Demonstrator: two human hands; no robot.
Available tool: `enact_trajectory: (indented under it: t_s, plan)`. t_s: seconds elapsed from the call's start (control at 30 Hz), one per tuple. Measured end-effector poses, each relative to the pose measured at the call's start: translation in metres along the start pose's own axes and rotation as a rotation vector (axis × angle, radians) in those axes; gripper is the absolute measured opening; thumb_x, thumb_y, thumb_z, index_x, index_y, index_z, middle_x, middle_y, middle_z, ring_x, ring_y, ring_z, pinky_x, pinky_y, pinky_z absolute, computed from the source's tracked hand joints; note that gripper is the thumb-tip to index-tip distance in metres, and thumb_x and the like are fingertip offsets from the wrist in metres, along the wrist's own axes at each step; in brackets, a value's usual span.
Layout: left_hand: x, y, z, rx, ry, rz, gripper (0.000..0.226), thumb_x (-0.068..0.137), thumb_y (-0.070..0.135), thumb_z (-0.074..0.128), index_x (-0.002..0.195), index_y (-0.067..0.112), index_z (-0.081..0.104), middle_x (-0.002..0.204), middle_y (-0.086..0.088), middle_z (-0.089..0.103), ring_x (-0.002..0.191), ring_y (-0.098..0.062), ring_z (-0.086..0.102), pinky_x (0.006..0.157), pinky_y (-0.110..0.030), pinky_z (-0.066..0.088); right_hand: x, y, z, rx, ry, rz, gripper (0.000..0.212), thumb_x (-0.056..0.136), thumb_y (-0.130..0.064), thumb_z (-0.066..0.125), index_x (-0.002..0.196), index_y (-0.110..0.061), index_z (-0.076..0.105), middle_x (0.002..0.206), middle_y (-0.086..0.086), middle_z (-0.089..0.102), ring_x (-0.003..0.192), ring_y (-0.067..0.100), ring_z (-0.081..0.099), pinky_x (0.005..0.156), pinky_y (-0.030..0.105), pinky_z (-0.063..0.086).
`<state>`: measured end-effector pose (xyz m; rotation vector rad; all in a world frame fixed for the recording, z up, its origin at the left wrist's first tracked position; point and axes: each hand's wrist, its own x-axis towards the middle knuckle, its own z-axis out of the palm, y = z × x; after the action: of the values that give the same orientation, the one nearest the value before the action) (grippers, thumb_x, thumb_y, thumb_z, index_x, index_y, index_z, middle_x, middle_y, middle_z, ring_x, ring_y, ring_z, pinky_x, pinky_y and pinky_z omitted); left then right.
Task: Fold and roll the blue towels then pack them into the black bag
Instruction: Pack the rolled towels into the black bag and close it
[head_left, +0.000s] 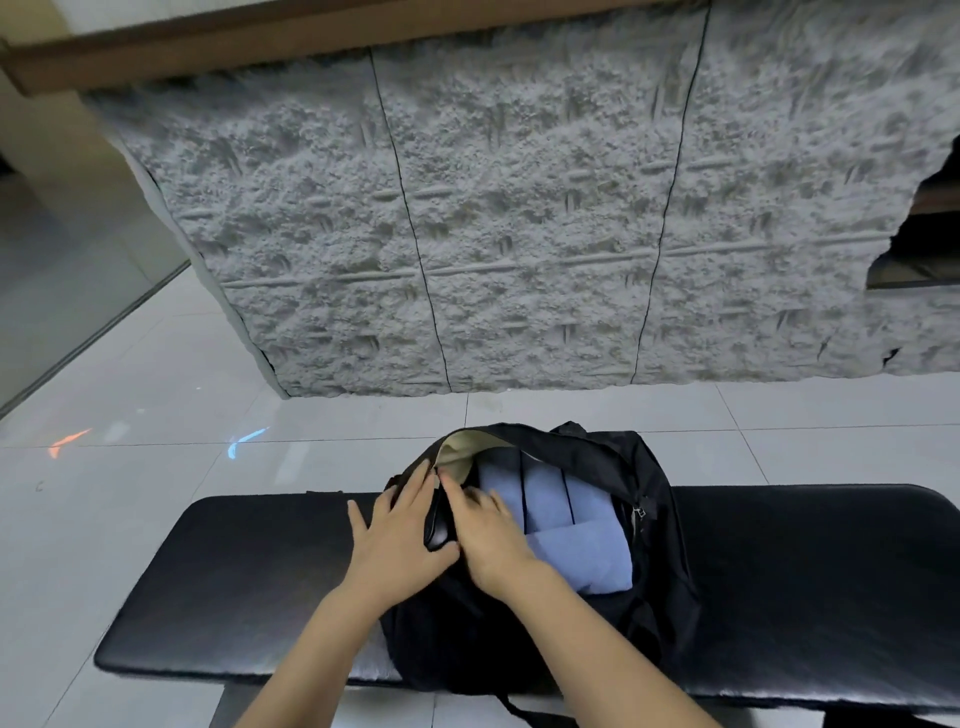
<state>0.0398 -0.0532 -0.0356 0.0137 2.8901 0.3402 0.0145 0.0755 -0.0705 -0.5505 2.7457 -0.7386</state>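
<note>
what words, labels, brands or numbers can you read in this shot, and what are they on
There is no readable text in this view.
On the black fabric bag no logo or label shows; its small metal zip pull is too small to read.
The rolled blue towels are plain.
On the glossy tiled floor, a tiny dark mark is too small to read; the orange and blue streaks are not lettering.
</note>
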Motion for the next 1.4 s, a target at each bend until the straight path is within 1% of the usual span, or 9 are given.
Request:
enact_trajectory:
  t_s: [0.17, 0.3, 0.53, 0.67, 0.87, 0.97, 1.07, 1.17, 1.4]
  plan:
    - [0.003, 0.006, 0.011, -0.038, 0.12, -0.032, 0.061, 0.099, 0.042, 0.037, 0.15, 0.035, 0.005, 0.156, 0.023, -0.007, 0.142, -0.018, 0.014, 0.114, -0.06, 0.005, -0.048, 0.046, -0.04, 0.02, 0.338, -0.086, 0.047, 0.089, -0.017, 0.058, 0.135, -0.021, 0.046, 0.124, -0.005, 0.056, 0.117, 0.018, 0.047, 0.099, 0.03, 0.039]
    - [0.004, 0.008, 0.015, -0.074, 0.12, -0.06, 0.059, 0.099, 0.036, 0.038, 0.15, 0.035, 0.006, 0.156, 0.023, -0.005, 0.141, -0.019, 0.015, 0.113, -0.059, 0.005, -0.096, 0.116, -0.055, 0.087, 0.699, 0.331, 0.011, 0.089, -0.012, 0.057, 0.099, -0.014, 0.06, 0.093, -0.002, 0.06, 0.091, 0.022, 0.053, 0.069, 0.035, 0.047]
    - [0.005, 0.01, 0.016, -0.082, 0.137, -0.081, 0.058, 0.099, 0.035, 0.039, 0.149, 0.036, 0.009, 0.155, 0.024, -0.005, 0.141, -0.02, 0.015, 0.113, -0.06, 0.005, -0.107, 0.147, -0.034, -0.103, 0.156, 0.751, 0.039, 0.09, -0.054, 0.043, 0.106, -0.021, 0.057, 0.105, -0.002, 0.063, 0.099, 0.019, 0.058, 0.078, 0.03, 0.045]
    - [0.004, 0.01, 0.019, -0.085, 0.145, -0.087, 0.059, 0.099, 0.034, 0.04, 0.15, 0.035, 0.009, 0.155, 0.024, -0.005, 0.141, -0.021, 0.015, 0.113, -0.061, 0.005, -0.096, 0.138, -0.027, -0.308, 0.096, 0.768, 0.025, 0.089, -0.022, 0.045, 0.114, -0.02, 0.051, 0.117, -0.001, 0.058, 0.114, 0.02, 0.049, 0.091, 0.036, 0.039]
    - [0.007, 0.009, 0.022, -0.088, 0.15, -0.085, 0.059, 0.099, 0.034, 0.04, 0.15, 0.035, 0.009, 0.155, 0.024, -0.006, 0.141, -0.02, 0.015, 0.113, -0.06, 0.005, -0.109, 0.152, -0.022, -0.258, 0.379, 0.467, 0.056, 0.084, -0.003, 0.047, 0.133, -0.03, 0.039, 0.122, -0.005, 0.049, 0.107, 0.016, 0.048, 0.084, 0.028, 0.039]
    - [0.01, 0.01, 0.023, -0.102, 0.15, -0.088, 0.059, 0.099, 0.033, 0.041, 0.15, 0.035, 0.011, 0.155, 0.024, -0.004, 0.14, -0.021, 0.016, 0.113, -0.06, 0.004, -0.112, 0.159, -0.024, -0.295, 0.255, 0.198, 0.079, 0.079, 0.005, 0.04, 0.145, -0.036, 0.025, 0.127, -0.006, 0.041, 0.106, 0.018, 0.042, 0.085, 0.026, 0.038]
    - [0.008, 0.009, 0.023, -0.106, 0.156, -0.092, 0.059, 0.099, 0.033, 0.041, 0.15, 0.035, 0.01, 0.155, 0.024, -0.004, 0.14, -0.021, 0.016, 0.112, -0.061, 0.004, -0.112, 0.165, -0.038, -0.444, 0.221, 0.244, 0.058, 0.083, -0.004, 0.051, 0.134, -0.031, 0.046, 0.117, -0.003, 0.05, 0.105, 0.022, 0.045, 0.081, 0.03, 0.037]
    - [0.005, 0.007, 0.023, -0.103, 0.15, -0.09, 0.061, 0.099, 0.034, 0.039, 0.15, 0.036, 0.006, 0.155, 0.024, -0.007, 0.141, -0.022, 0.014, 0.112, -0.061, 0.004, -0.122, 0.174, -0.052, -0.597, 0.225, 0.13, 0.05, 0.052, -0.014, 0.086, 0.096, -0.027, 0.068, 0.079, -0.008, 0.06, 0.075, 0.018, 0.055, 0.06, 0.03, 0.043]
    - [0.012, -0.004, 0.022, -0.359, 0.174, -0.119, 0.084, 0.082, 0.04, 0.068, 0.149, 0.026, 0.02, 0.157, 0.013, 0.009, 0.14, -0.027, 0.023, 0.108, -0.052, 0.03, -0.148, 0.179, -0.106, -0.643, 0.272, -0.068, 0.032, 0.059, -0.043, 0.085, 0.079, -0.035, 0.061, 0.068, -0.021, 0.058, 0.073, 0.01, 0.058, 0.067, 0.029, 0.043]
